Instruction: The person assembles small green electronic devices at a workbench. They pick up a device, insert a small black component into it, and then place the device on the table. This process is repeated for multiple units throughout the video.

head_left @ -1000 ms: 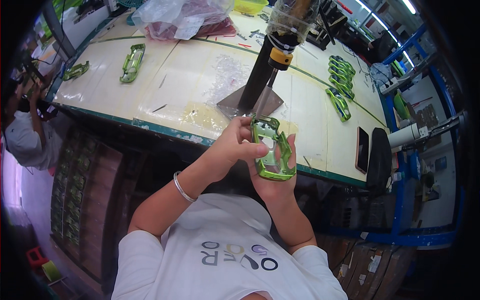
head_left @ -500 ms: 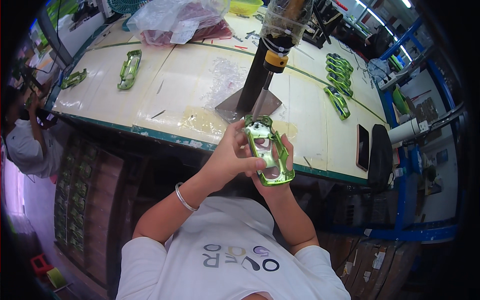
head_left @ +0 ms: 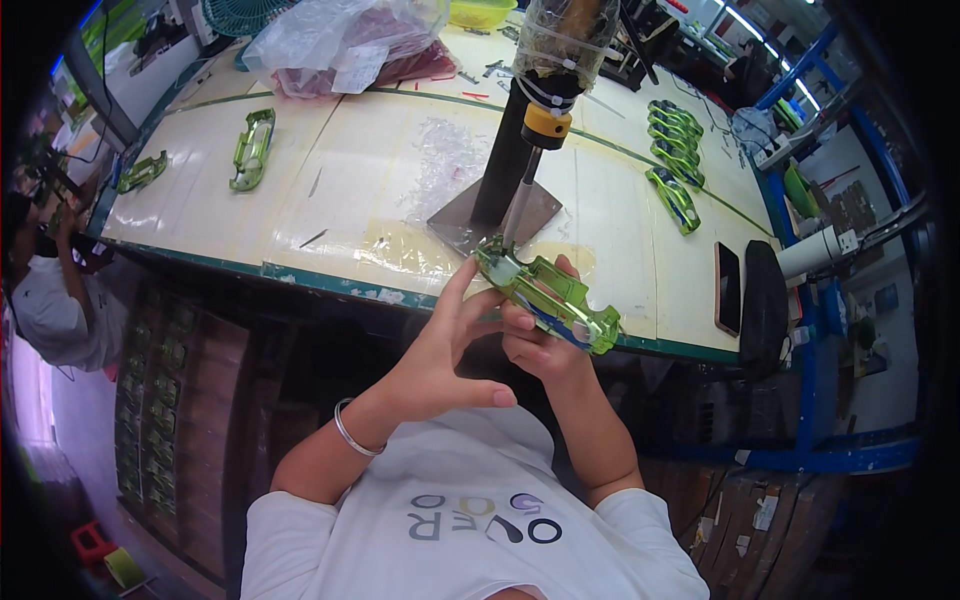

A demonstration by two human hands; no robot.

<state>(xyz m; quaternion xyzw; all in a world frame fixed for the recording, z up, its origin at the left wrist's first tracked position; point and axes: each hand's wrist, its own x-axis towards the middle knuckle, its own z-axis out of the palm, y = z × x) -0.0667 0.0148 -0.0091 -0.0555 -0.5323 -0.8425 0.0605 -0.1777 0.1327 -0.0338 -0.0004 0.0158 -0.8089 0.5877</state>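
A shiny green toy car body shell is tilted above the table's front edge. Its far end meets the metal tip of a fixed upright tool with a yellow collar. From below and the near side, my right hand grips the shell, partly hidden by it. My left hand is spread beside it, thumb stretched away, forefinger reaching to the shell's far end. Whether the left fingertips press on it is hard to tell. Behind the tip stands a black post on a metal base plate.
More green shells lie at the left, and a row of them at the right. A phone and a dark case rest near the right edge. A plastic bag sits at the back; a co-worker is at far left.
The shell has turned, its near end swinging right and its side now facing up. My left hand has let go with its thumb and spread; my right hand keeps hold.
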